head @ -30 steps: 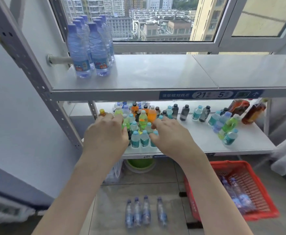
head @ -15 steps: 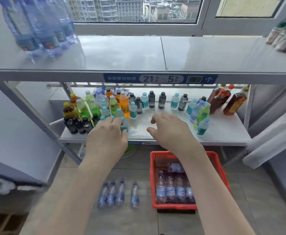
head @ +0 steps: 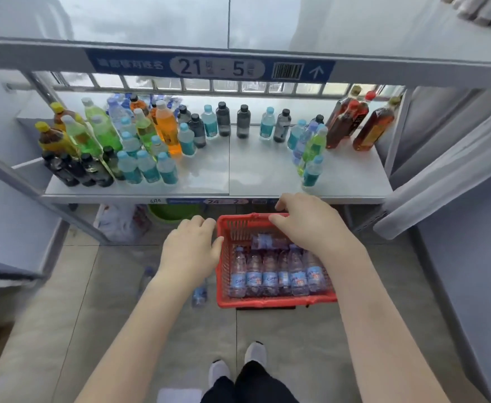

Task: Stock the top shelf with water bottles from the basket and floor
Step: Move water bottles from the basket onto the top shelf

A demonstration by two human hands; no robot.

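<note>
Step in hand, as judged: pickup stage, reach toward stock; nothing lifted yet. Left hand (head: pixel 190 251) and right hand (head: pixel 305 225) are held apart, palms down, fingers loosely curled, nothing gripped by either. Red basket (head: pixel 276 301) sits on floor directly under right hand and just right of left hand. Left thumb is seen close to basket's side wall; contact can't be told. Water bottles (head: pixel 270 277) are laid in a row inside basket, below right wrist, w/ one more crosswise beyond them. Loose floor bottles (head: pixel 200 292) lie under left forearm. Top shelf (head: pixel 151 21) is well above and beyond both hands.

Next move, est.: a bottle is to be gripped round its body, prob. one per hand, then raised past lower shelf (head: pixel 261 170) w/o knocking the mixed drinks there.

Hidden/unclear: floor bottles mostly covered by left arm, count not readable. Top shelf is cut off by frame top; stock on it not seen. Right fingertips partly folded under. Bottle label text blurred.
</note>
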